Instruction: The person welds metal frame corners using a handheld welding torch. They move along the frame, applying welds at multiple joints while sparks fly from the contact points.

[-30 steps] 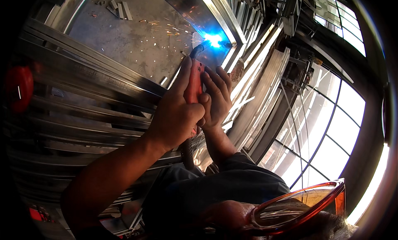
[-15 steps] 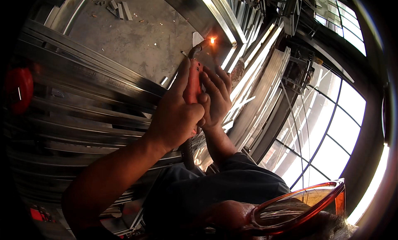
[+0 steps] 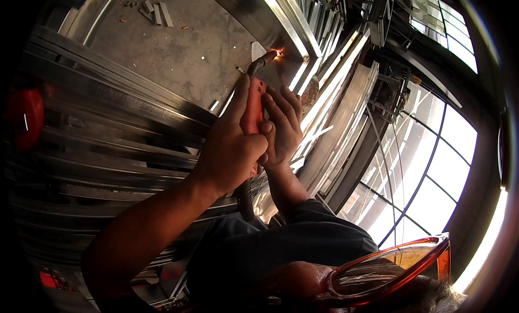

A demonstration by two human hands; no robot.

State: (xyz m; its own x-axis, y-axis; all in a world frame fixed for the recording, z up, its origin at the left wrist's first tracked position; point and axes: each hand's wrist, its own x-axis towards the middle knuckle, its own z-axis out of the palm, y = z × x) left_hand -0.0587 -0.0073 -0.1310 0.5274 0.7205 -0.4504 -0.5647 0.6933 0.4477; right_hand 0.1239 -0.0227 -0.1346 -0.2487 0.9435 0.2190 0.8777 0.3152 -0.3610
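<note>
A welding torch point(image 3: 252, 110) with a red handle and a dark bent neck points up and away in front of me. My left hand point(image 3: 224, 150) is wrapped round its handle, thumb laid along the side. From the right, my right hand point(image 3: 284, 126) grips the same handle, its fingers partly stretched beside it. The nozzle point(image 3: 265, 59) reaches a corner where metal profiles meet, and a small orange glow point(image 3: 278, 54) burns at its tip. A long shiny steel profile point(image 3: 257, 15) runs away from that corner. Below my hands hangs the torch's ribbed cable end point(image 3: 245, 202).
Several metal profiles point(image 3: 124, 104) lie side by side at left. Small offcuts point(image 3: 158, 14) are scattered on the grey floor point(image 3: 173, 53). A red rounded object point(image 3: 26, 118) sits at far left. Stacked long bars point(image 3: 346, 118) stand at right, near large windows point(image 3: 432, 167). Orange-rimmed glasses point(image 3: 389, 269) show low right.
The glow at the nozzle has shrunk and dimmed, and bright specks over the floor have gone. Both hands and the torch have hardly moved.
</note>
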